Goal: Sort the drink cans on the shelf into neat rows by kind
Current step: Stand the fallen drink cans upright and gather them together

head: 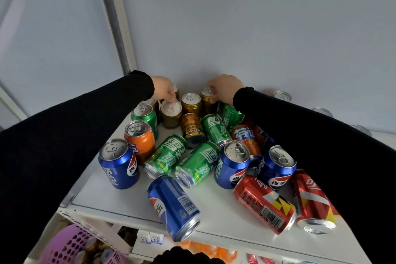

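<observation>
Drink cans cover the white shelf (214,218) in a mixed heap, so sorting is judged barely begun. Nearest the viewer, well short of both hands, a blue can (173,206) and two red cans (264,204) lie on their sides at the shelf edge. Further in, three blue cans stand upright among toppled green cans (196,163) and orange cans (140,136); all remain to be grouped.

Farthest back, at the wall, the gold cans (191,103) stand close together, the only apparent start of a row. The left hand (164,89) pinches the top of one gold can just below its fingertips. The right hand (224,88) curls its fingers around the rim of another gold can.

Below the shelf, a purple perforated basket (70,244) holds items too unclear to identify.
</observation>
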`<act>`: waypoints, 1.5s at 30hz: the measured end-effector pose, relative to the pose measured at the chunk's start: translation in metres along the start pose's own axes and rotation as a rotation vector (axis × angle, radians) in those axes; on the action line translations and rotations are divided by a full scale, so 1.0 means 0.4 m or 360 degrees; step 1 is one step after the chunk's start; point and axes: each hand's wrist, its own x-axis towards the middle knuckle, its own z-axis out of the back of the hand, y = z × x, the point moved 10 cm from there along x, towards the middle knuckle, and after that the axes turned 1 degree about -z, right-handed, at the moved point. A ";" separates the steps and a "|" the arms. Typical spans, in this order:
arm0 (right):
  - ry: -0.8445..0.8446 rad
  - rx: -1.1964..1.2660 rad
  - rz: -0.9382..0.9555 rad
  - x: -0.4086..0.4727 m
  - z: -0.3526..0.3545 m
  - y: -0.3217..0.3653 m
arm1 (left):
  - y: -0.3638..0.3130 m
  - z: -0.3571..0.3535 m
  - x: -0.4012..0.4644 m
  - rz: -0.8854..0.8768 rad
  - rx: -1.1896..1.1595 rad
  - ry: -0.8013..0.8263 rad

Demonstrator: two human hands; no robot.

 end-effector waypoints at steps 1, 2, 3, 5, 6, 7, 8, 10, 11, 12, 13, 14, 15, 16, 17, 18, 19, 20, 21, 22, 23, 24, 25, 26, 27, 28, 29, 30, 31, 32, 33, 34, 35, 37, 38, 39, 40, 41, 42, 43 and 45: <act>0.0017 -0.0044 -0.0006 0.004 -0.002 -0.002 | 0.000 0.004 0.003 -0.0005 0.0013 -0.0002; 0.0030 -0.0072 -0.0008 0.009 -0.005 -0.002 | 0.001 0.007 0.005 -0.0010 0.0031 -0.0004; 0.0036 -0.0078 -0.0007 0.013 -0.004 -0.002 | 0.003 0.010 0.005 -0.0007 0.0046 -0.0015; 0.0026 0.0017 -0.0017 0.018 -0.002 -0.008 | 0.002 0.013 0.003 -0.0010 0.0036 -0.0061; 0.0027 0.0094 -0.0033 0.021 -0.002 -0.013 | -0.001 0.012 0.000 -0.0022 0.0014 -0.0082; 0.0044 0.0155 -0.0037 0.024 -0.006 -0.016 | -0.004 0.006 -0.004 -0.0024 -0.0018 -0.0078; 0.0077 0.0180 -0.0033 0.025 -0.011 -0.015 | -0.009 -0.004 -0.010 -0.0024 -0.0036 -0.0047; 0.0124 0.0129 -0.0009 0.030 -0.019 -0.010 | -0.016 -0.022 -0.023 -0.0032 0.0044 0.0015; 0.0119 0.0062 0.0008 0.029 -0.018 -0.005 | -0.018 -0.025 -0.027 -0.0040 0.0115 0.0013; 0.0103 -0.0018 0.0023 0.027 -0.013 -0.001 | -0.019 -0.024 -0.029 -0.0049 0.0166 -0.0009; 0.0078 -0.0094 0.0037 0.021 -0.001 0.004 | -0.021 -0.022 -0.033 -0.0055 0.0193 -0.0035; 0.0044 -0.0152 0.0057 0.013 0.012 0.009 | -0.024 -0.018 -0.037 -0.0064 0.0219 -0.0074; 0.0003 -0.0188 0.0091 0.003 0.029 0.016 | -0.030 -0.011 -0.043 -0.0075 0.0263 -0.0137; -0.0033 -0.0195 0.0148 -0.011 0.047 0.026 | -0.043 0.002 -0.053 -0.0103 0.0319 -0.0240; -0.0036 -0.0181 0.0219 -0.028 0.058 0.038 | -0.067 0.016 -0.067 -0.0153 0.0372 -0.0369; 0.0002 -0.0164 0.0299 -0.047 0.062 0.053 | -0.095 0.027 -0.082 -0.0214 0.0410 -0.0489; 0.0078 -0.0166 0.0383 -0.066 0.055 0.071 | -0.124 0.030 -0.095 -0.0267 0.0437 -0.0563; 0.0164 -0.0195 0.0465 -0.088 0.043 0.091 | -0.149 0.023 -0.101 -0.0299 0.0468 -0.0587; 0.0249 -0.0239 0.0524 -0.106 0.023 0.107 | -0.170 0.010 -0.102 -0.0313 0.0508 -0.0583; 0.0321 -0.0273 0.0552 -0.118 0.002 0.117 | -0.185 -0.004 -0.099 -0.0309 0.0550 -0.0563; 0.0388 -0.0291 0.0553 -0.127 -0.017 0.123 | -0.192 -0.019 -0.094 -0.0284 0.0592 -0.0529; 0.0442 -0.0311 0.0548 -0.130 -0.035 0.124 | -0.191 -0.033 -0.089 -0.0237 0.0630 -0.0480; 0.0486 -0.0341 0.0551 -0.133 -0.049 0.127 | -0.187 -0.046 -0.084 -0.0186 0.0655 -0.0428; 0.0532 -0.0379 0.0550 -0.133 -0.061 0.126 | -0.184 -0.055 -0.082 -0.0144 0.0669 -0.0384; 0.0580 -0.0408 0.0543 -0.133 -0.071 0.124 | -0.180 -0.062 -0.079 -0.0113 0.0668 -0.0352; 0.0641 -0.0406 0.0532 -0.133 -0.082 0.120 | -0.175 -0.070 -0.076 -0.0083 0.0650 -0.0320; 0.0709 -0.0369 0.0513 -0.134 -0.091 0.116 | -0.170 -0.078 -0.073 -0.0059 0.0619 -0.0283; 0.0774 -0.0313 0.0496 -0.135 -0.099 0.112 | -0.163 -0.087 -0.069 -0.0037 0.0581 -0.0231; 0.0827 -0.0252 0.0485 -0.136 -0.105 0.110 | -0.158 -0.094 -0.068 -0.0029 0.0531 -0.0182; 0.0863 -0.0188 0.0473 -0.136 -0.107 0.109 | -0.158 -0.098 -0.069 -0.0032 0.0479 -0.0141; 0.0873 -0.0129 0.0456 -0.134 -0.107 0.106 | -0.158 -0.100 -0.069 -0.0036 0.0424 -0.0117; 0.0865 -0.0075 0.0437 -0.131 -0.107 0.103 | -0.157 -0.098 -0.070 -0.0034 0.0375 -0.0112; 0.0845 -0.0029 0.0423 -0.129 -0.104 0.101 | -0.155 -0.096 -0.069 -0.0026 0.0343 -0.0125; 0.0749 0.0049 0.0432 -0.126 -0.094 0.102 | -0.148 -0.093 -0.067 -0.0013 0.0313 -0.0192; 0.0687 0.0096 0.0455 -0.124 -0.087 0.101 | -0.146 -0.089 -0.069 -0.0017 0.0300 -0.0246; 0.0622 0.0152 0.0485 -0.123 -0.079 0.099 | -0.148 -0.083 -0.072 -0.0037 0.0277 -0.0310; 0.0537 0.0192 0.0519 -0.123 -0.068 0.097 | -0.154 -0.075 -0.079 -0.0077 0.0272 -0.0384; 0.0435 0.0195 0.0546 -0.127 -0.051 0.095 | -0.166 -0.065 -0.088 -0.0129 0.0294 -0.0460; 0.0321 0.0159 0.0562 -0.131 -0.032 0.092 | -0.180 -0.054 -0.099 -0.0179 0.0347 -0.0534; 0.0202 0.0100 0.0574 -0.136 -0.014 0.088 | -0.193 -0.043 -0.110 -0.0221 0.0417 -0.0605; -0.0012 0.0005 0.0598 -0.153 0.017 0.091 | -0.208 -0.029 -0.126 -0.0247 0.0538 -0.0692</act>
